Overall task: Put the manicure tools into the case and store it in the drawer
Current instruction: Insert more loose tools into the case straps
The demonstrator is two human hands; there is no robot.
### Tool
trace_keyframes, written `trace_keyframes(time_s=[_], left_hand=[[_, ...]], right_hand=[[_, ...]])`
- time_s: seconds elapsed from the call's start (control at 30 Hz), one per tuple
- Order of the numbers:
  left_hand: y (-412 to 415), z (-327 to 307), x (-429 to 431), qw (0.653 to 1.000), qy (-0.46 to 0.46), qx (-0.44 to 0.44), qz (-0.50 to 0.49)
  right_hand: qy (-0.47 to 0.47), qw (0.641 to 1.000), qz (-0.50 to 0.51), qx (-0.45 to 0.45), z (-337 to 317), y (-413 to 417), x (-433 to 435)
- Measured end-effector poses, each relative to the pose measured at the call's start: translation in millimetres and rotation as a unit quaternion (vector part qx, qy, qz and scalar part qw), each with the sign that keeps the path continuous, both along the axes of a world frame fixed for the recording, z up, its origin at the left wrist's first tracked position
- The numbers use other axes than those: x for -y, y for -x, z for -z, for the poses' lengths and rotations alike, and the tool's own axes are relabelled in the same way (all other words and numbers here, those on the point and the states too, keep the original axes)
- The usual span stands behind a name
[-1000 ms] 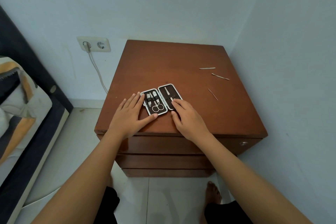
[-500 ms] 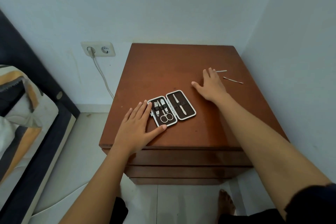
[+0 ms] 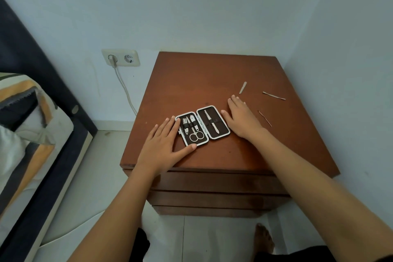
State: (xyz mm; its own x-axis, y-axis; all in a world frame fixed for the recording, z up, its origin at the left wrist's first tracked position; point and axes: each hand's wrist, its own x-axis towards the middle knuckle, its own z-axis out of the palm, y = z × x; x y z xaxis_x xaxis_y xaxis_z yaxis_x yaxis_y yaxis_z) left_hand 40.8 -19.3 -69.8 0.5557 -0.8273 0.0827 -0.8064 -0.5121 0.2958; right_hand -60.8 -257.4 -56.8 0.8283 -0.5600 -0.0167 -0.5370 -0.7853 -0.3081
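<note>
Bare forearms, bare foot (image 3: 264, 238); dark clothing (image 3: 297, 254), possibly shorts, below.

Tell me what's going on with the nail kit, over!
Left hand flat, steadying open case. Right hand empty beside it. Three loose tools on the nightstand. Drawers shut.

A double wall socket (image 3: 120, 58) is sitting on the pale blue wall (image 3: 191, 6), with a white cable (image 3: 125, 89) plugged into its left outlet and hanging down behind the furniture. At the left, a dark bed frame (image 3: 53, 83) is running diagonally, and bedding (image 3: 23, 112) patterned in orange, grey and white is lying on it. White floor tiles (image 3: 102, 176) are showing below.
</note>
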Motion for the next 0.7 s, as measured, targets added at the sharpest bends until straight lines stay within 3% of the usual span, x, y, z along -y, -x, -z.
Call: trace_keyframes(time_s=[0.17,0.3,0.47,0.7], left_hand=[[0.9,-0.1,-0.5,1.000,-0.010,0.003,-0.002],[0.3,0.7,0.1,1.000,-0.004,0.007,-0.001],[-1.0,1.4,0.6,1.000,0.004,0.008,0.002],[-0.9,1.5,0.9,1.000,0.003,0.008,0.001]], right_hand=[[-0.012,1.000,-0.024,0.005,-4.7,13.6,-3.2],[0.004,0.999,0.018,0.026,-8.4,9.6,6.3],[-0.023,0.996,0.085,-0.016,-11.4,-10.9,22.4],[0.038,0.996,0.053,0.066,-2.2,-9.5,2.7]])
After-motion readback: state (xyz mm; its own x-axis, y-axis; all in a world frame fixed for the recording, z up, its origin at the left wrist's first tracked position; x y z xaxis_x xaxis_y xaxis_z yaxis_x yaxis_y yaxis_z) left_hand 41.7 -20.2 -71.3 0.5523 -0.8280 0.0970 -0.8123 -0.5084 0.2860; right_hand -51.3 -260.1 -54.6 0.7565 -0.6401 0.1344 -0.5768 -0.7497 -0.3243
